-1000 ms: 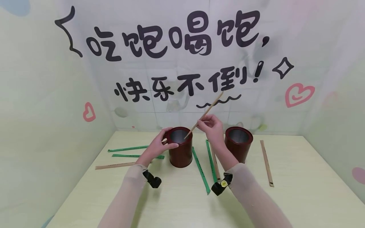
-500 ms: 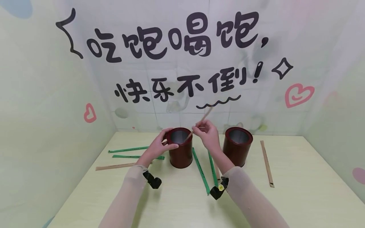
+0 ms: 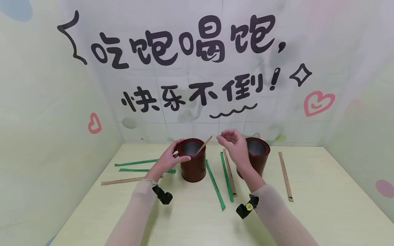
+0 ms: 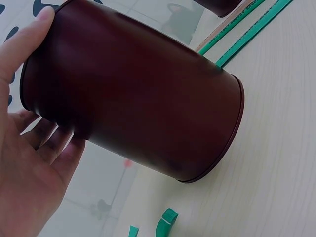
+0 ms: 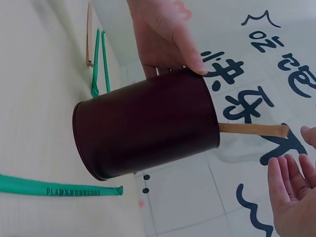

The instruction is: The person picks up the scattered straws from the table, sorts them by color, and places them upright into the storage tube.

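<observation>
Two hands [image 3: 168,159], two canisters [image 3: 193,168], one gripped, eight sticks [image 3: 215,185]

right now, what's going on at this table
A person's left hand holds one dark red canister near its rim. A brown stick leans out of that canister, and the right hand is just beyond the stick's top, not touching it. A second canister stands partly behind that hand. Green sticks and more brown sticks lie on the table.

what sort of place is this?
Likely a small staged recording booth rather than a working kitchen: a pale tabletop enclosed by a printed backdrop with large lettering and hearts, and black devices strapped to both wrists.
</observation>
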Action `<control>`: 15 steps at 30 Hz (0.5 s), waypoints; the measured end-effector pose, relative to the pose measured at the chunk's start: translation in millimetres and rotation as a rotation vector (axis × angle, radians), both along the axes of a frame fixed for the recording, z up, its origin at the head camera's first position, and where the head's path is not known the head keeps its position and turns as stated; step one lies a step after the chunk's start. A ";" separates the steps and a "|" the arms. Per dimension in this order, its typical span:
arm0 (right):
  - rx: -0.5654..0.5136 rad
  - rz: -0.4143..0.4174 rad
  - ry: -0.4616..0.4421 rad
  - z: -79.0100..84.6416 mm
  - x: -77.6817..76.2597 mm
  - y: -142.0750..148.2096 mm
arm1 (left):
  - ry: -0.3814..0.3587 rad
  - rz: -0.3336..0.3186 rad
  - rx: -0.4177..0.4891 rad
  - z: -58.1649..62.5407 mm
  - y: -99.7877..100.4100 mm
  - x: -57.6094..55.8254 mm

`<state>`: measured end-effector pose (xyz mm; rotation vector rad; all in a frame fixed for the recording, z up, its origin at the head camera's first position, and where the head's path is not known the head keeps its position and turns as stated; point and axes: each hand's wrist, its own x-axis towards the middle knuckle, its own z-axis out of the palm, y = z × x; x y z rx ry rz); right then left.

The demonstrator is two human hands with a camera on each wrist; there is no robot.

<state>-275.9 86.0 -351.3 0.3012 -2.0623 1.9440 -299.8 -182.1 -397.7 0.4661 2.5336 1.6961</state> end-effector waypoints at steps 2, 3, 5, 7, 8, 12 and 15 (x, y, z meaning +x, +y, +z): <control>-0.021 0.002 0.011 1.8 1.4 6.9 | 0.003 0.003 -0.004 0.2 0.2 -0.5; -0.036 0.004 0.015 2.4 2.0 10.5 | 0.005 0.004 -0.005 0.5 0.3 -0.6; -0.050 -0.001 0.011 2.1 2.9 17.8 | 0.005 0.007 -0.006 0.7 0.4 -0.3; -0.082 -0.003 0.009 1.2 3.5 25.8 | 0.007 0.007 -0.009 0.8 0.4 0.0; -0.091 -0.007 0.008 0.7 4.0 30.0 | 0.008 0.006 -0.010 0.9 0.6 0.1; -0.110 -0.037 0.000 -0.4 7.6 47.0 | 0.009 0.002 -0.008 1.9 1.4 0.6; -0.110 -0.064 -0.010 0.6 12.4 59.7 | 0.009 0.001 -0.007 2.6 1.9 0.9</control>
